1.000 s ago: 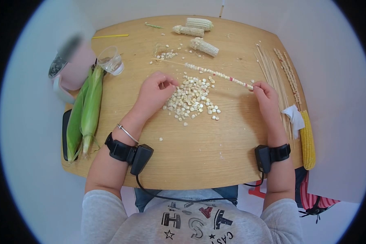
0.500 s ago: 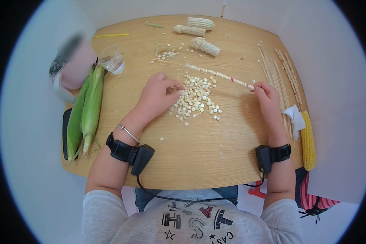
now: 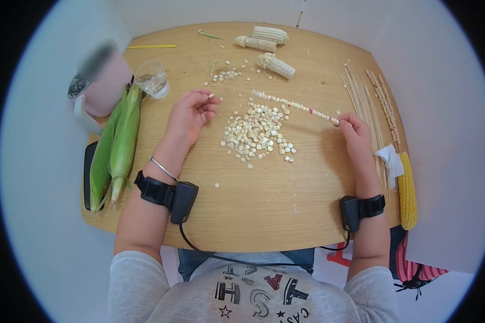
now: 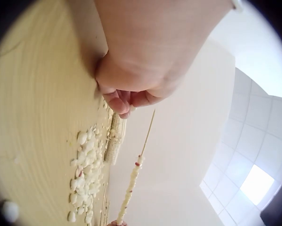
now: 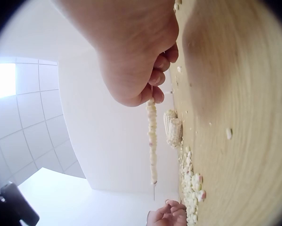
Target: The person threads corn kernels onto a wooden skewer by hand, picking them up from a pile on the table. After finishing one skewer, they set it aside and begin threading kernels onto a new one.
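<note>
A: The thin wooden stick strung with cream and a few reddish kernels [image 3: 296, 105] looks light and fairly stiff, though likely to bow or snap if forced.

B: And where is it?

A: Raised over the pale wooden table [image 3: 253, 215], slanting beyond the heap of loose cream kernels [image 3: 253, 129]. The right hand [image 3: 355, 132] pinches its near end; the slim bare tip [image 4: 148, 133] points toward the left side.

B: That end seems the sensible hold: it spares the kernels, which could split or slide under a squeeze.

A: The left hand [image 3: 186, 116] pinches one small cream kernel [image 3: 211, 96] at its fingertips, apart from the tip. It is probably firm but a bit slippery, so best gripped by its sides.

B: And the counts?

A: One strung stick in the hand, two more strung sticks [image 3: 381, 101] at the right edge, three pale corn cobs [image 3: 276, 65] at the far side, two green-husked ears [image 3: 125, 134], one yellow ear [image 3: 408, 194] and one clear plastic cup [image 3: 153, 81].

B: The bare wooden sticks [image 3: 361, 102] overlap too closely to count, and so do the heaped kernels.
</note>
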A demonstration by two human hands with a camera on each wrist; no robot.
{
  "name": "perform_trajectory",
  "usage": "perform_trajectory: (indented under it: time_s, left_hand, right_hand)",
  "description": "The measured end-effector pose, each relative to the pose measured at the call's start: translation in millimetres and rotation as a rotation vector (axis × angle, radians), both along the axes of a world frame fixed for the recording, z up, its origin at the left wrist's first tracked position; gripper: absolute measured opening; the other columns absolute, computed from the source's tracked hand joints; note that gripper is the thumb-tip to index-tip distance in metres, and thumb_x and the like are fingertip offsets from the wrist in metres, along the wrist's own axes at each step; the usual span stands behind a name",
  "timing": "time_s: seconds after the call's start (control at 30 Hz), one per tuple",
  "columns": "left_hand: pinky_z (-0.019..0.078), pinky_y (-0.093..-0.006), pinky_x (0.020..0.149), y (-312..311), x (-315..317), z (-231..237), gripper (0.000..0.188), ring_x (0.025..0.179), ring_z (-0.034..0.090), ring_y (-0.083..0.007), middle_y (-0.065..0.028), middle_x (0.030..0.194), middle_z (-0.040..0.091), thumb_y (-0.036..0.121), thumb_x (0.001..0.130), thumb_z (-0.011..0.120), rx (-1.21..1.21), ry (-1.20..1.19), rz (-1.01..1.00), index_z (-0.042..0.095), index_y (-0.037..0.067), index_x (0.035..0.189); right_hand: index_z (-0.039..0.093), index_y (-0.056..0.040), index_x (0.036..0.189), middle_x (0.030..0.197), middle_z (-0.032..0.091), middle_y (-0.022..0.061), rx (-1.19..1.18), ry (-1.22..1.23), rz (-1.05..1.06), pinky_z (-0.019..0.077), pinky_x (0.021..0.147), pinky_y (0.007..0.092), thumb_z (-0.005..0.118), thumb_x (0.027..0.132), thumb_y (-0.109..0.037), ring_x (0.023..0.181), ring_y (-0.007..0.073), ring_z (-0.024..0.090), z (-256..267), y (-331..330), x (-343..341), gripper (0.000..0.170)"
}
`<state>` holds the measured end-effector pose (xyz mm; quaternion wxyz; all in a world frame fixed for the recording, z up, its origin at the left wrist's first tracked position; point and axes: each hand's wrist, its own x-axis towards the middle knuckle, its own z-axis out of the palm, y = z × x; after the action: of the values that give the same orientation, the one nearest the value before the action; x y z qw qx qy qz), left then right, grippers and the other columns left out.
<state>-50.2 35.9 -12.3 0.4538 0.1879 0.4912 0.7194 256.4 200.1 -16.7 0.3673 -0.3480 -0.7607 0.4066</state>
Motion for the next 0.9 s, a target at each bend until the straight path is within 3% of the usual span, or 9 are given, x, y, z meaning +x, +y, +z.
perform_trajectory:
  time_s: [0.27,0.43,0.9]
  left_hand:
    - [0.0481,-0.0239,0.062,1.7,1.2,1.9,0.014,0.069,0.055,-0.0149,-0.0139,0.083,0.059,0.008,0.081,0.050,-0.007,0.007,0.041,0.050,-0.001,0.092]
    - [0.0494,-0.0258,0.065,1.9,-0.3,-0.2,0.023,0.074,0.057,-0.0180,-0.0154,0.087,0.058,0.005,0.083,0.046,0.042,-0.045,0.012,0.048,-0.005,0.104]
    - [0.0500,-0.0264,0.070,1.7,-2.3,-2.2,0.027,0.081,0.057,-0.0195,-0.0173,0.094,0.057,0.005,0.082,0.046,0.027,-0.007,-0.034,0.046,-0.006,0.107]
  right_hand:
    - [0.057,0.0008,0.075,0.057,0.046,-0.0028,0.016,-0.044,0.002,0.0300,0.048,0.0198,0.049,0.077,-0.010,0.055,0.0037,0.039,-0.5,1.2,0.7,0.014]
    - [0.057,0.0014,0.075,0.058,0.048,-0.0021,0.050,-0.085,0.000,0.0315,0.049,0.0201,0.049,0.077,-0.010,0.055,0.0043,0.041,0.6,-0.8,-0.1,0.014]
    - [0.058,0.0016,0.075,0.057,0.047,-0.0017,0.055,-0.089,-0.018,0.0316,0.048,0.0207,0.049,0.076,-0.010,0.054,0.0044,0.041,-2.9,2.4,0.8,0.015]
